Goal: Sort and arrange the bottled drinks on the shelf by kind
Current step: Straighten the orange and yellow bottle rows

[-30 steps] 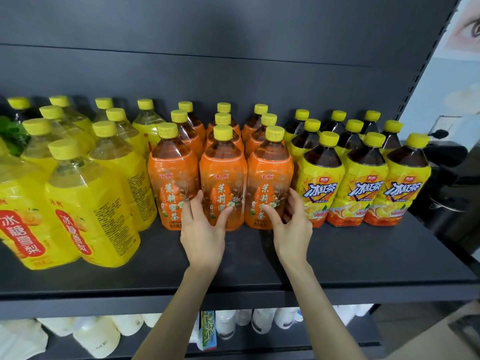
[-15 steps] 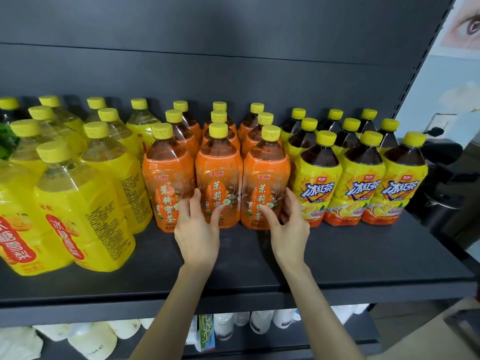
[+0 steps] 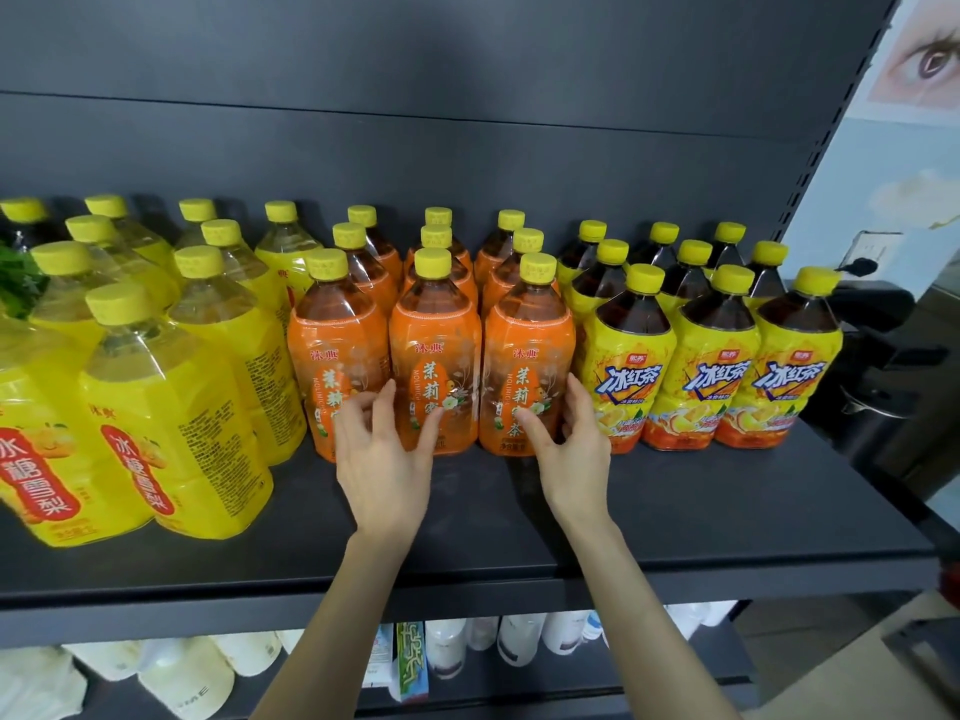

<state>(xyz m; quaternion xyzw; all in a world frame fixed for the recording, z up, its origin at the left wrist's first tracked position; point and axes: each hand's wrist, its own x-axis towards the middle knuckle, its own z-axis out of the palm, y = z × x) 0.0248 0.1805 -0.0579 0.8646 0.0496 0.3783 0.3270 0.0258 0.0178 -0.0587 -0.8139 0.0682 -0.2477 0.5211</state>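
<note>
Shelf [image 3: 675, 517] obs.: three blocks by kind, each in files running from near the front edge to the back panel. Pear-drink bottles [image 3: 171, 418] stand toward the L end, orange-label bottles [image 3: 434, 345] mid-shelf, iced-tea bottles [image 3: 631, 366] toward the R end. Blocks sit just beside one another, all upright. L hand [image 3: 384, 454] is at the orange front row. Its fingers are loosely spread, thumb tip on the middle bottle's label, fingertips at the gap betw. left and middle bottles, not wrapped round either. R hand [image 3: 571, 449] has its thumb on the front of the right-hand orange bottle and its fingers along that bottle's R flank, betw. it and the nearest iced-tea bottle. Touch is light, no lift. Reading: hands bracket the front row to square it & hold the orange block distinct from its neighbours. Sorting looks near done; what's left is prob. alignment. Risk: a hard nudge could tip a tall bottle into the next file.
</note>
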